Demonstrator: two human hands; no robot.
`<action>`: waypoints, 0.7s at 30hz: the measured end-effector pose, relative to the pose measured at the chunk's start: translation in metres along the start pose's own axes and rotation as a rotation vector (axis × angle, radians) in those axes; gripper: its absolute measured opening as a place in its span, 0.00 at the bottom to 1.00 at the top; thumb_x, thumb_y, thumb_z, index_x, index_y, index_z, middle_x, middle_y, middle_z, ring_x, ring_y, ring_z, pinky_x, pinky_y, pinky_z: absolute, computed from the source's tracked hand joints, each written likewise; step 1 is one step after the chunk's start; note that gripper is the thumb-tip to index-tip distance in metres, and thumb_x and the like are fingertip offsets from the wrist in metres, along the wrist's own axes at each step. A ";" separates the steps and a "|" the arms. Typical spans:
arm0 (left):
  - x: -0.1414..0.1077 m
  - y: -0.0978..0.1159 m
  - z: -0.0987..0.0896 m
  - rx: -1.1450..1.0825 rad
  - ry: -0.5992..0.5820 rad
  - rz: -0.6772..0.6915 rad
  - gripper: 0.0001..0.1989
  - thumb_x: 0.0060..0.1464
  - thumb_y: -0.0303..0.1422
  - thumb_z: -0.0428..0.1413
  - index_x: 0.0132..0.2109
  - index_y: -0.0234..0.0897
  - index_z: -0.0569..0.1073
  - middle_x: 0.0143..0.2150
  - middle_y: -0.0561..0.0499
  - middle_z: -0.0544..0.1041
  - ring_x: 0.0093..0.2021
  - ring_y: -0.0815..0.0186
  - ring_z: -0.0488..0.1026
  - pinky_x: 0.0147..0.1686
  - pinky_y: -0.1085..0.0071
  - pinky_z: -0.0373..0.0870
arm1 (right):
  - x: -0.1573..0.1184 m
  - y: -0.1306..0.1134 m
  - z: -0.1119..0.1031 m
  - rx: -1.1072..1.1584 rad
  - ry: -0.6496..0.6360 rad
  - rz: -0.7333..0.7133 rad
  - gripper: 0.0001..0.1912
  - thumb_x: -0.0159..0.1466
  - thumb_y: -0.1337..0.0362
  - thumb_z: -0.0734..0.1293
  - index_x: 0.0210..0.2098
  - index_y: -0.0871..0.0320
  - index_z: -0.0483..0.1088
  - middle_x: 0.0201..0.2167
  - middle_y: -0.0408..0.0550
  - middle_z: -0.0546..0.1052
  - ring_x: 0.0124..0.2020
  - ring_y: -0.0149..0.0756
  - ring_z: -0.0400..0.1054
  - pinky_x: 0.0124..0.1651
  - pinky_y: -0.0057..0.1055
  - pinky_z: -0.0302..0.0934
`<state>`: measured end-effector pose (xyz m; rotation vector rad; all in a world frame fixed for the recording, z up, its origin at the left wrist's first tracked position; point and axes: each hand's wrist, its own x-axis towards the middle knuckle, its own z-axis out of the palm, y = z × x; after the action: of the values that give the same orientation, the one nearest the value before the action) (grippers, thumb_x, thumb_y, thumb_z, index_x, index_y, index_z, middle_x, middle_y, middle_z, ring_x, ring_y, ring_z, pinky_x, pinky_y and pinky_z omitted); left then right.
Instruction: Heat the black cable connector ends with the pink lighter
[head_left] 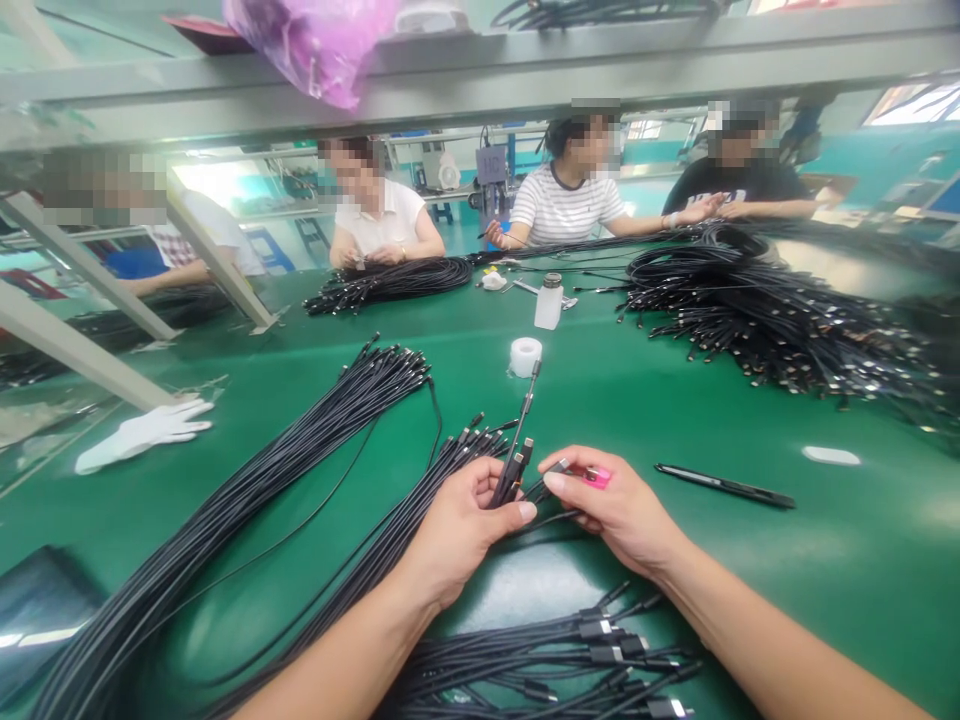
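Slim, smooth black cables (322, 425) with small metal-tipped ends lie in sheaves around a white, ring-shaped roll (526, 366). The surface (720, 420) is glossy green; beyond the roll, people (564, 212) sit below a pale metal beam (480, 75). On the roll's near side, the left hand (466, 520) has its fingers curled snugly round several cable ends (516, 470), which poke up above them; just beside, the right hand's (619, 508) fingers pinch one plug (558, 467).

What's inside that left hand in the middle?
The left hand holds several black cable ends, with connectors sticking out at the top. Whatever lies within the grip is covered, so the exact number can't be told.
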<state>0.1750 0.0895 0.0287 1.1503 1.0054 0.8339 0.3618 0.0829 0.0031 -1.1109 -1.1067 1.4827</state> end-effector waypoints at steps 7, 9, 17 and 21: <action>0.000 0.003 0.000 -0.041 0.009 -0.035 0.17 0.43 0.30 0.68 0.38 0.32 0.71 0.35 0.52 0.75 0.36 0.70 0.70 0.39 0.74 0.64 | 0.000 -0.001 0.001 -0.016 -0.004 -0.045 0.16 0.57 0.53 0.74 0.34 0.60 0.73 0.20 0.37 0.63 0.18 0.21 0.52 0.19 0.22 0.45; 0.000 0.004 0.000 -0.045 0.006 -0.039 0.16 0.43 0.32 0.68 0.38 0.32 0.71 0.34 0.52 0.74 0.34 0.71 0.69 0.37 0.74 0.64 | 0.000 -0.001 0.001 -0.026 0.005 -0.064 0.16 0.56 0.53 0.74 0.33 0.60 0.73 0.19 0.37 0.63 0.19 0.21 0.52 0.20 0.22 0.45; 0.000 0.003 0.002 -0.050 -0.035 -0.041 0.18 0.45 0.37 0.67 0.39 0.31 0.71 0.30 0.53 0.72 0.28 0.72 0.67 0.31 0.74 0.63 | 0.001 -0.003 0.003 -0.031 0.013 -0.057 0.17 0.53 0.55 0.77 0.34 0.61 0.74 0.18 0.36 0.64 0.19 0.22 0.52 0.21 0.23 0.43; -0.001 0.005 0.002 -0.039 -0.043 -0.048 0.19 0.45 0.38 0.67 0.39 0.31 0.71 0.30 0.53 0.72 0.27 0.72 0.67 0.30 0.74 0.62 | 0.001 -0.004 0.003 -0.040 0.011 -0.058 0.17 0.53 0.55 0.76 0.33 0.61 0.73 0.18 0.37 0.64 0.19 0.22 0.52 0.21 0.24 0.43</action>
<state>0.1764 0.0892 0.0335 1.1021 0.9736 0.7844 0.3590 0.0840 0.0070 -1.1039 -1.1559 1.4140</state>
